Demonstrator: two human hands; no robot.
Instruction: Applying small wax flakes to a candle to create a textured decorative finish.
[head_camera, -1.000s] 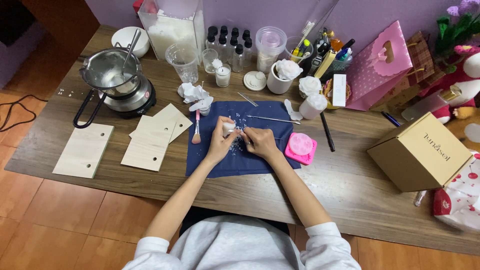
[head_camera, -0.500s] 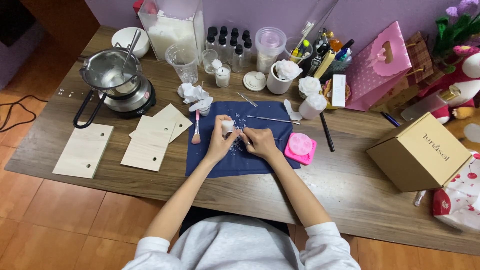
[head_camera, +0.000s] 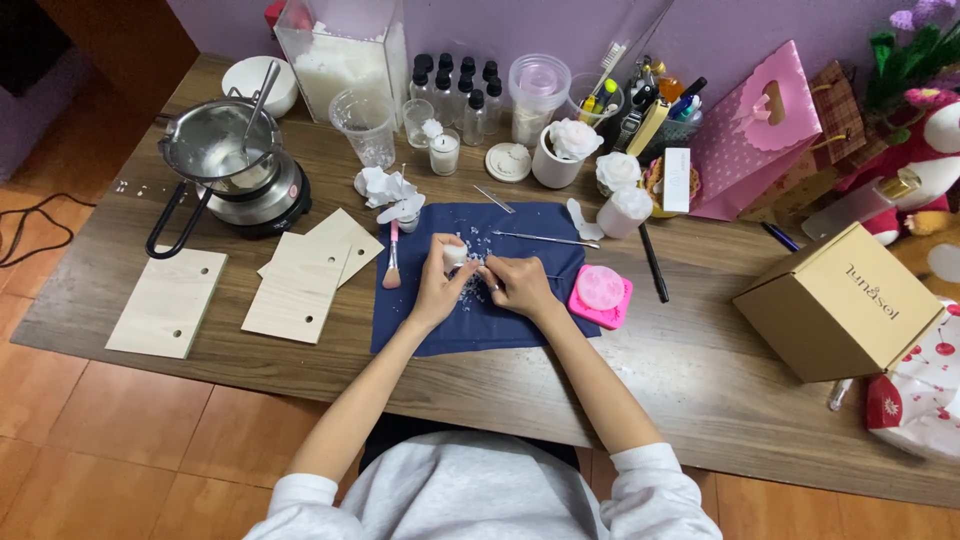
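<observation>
My left hand (head_camera: 437, 285) holds a small white wax piece (head_camera: 455, 256) over a dark blue cloth (head_camera: 470, 322) spread on the wooden table (head_camera: 700, 380). Close beside it, my right hand (head_camera: 517, 283) grips a thin metal tool (head_camera: 553, 277) whose tip meets the piece. White crumbs (head_camera: 470, 285) lie on the cloth between the hands. A pink silicone mould (head_camera: 601, 294) sits just right of my right hand. A small pink-handled brush (head_camera: 391, 255) lies at the cloth's left edge, and a long metal pick (head_camera: 545, 239) lies at its top.
A metal pot with a spoon (head_camera: 222, 150) sits on a small hot plate at the left. Several pale wooden boards (head_camera: 300, 285) lie left of the cloth. Jars, small bottles, cups and white flower candles (head_camera: 575, 140) line the back. A cardboard box (head_camera: 845, 300) and pink bag (head_camera: 755, 135) stand right.
Both hands stay over the blue cloth with the white piece; only small finger movements show. Nothing else on the table has shifted.
</observation>
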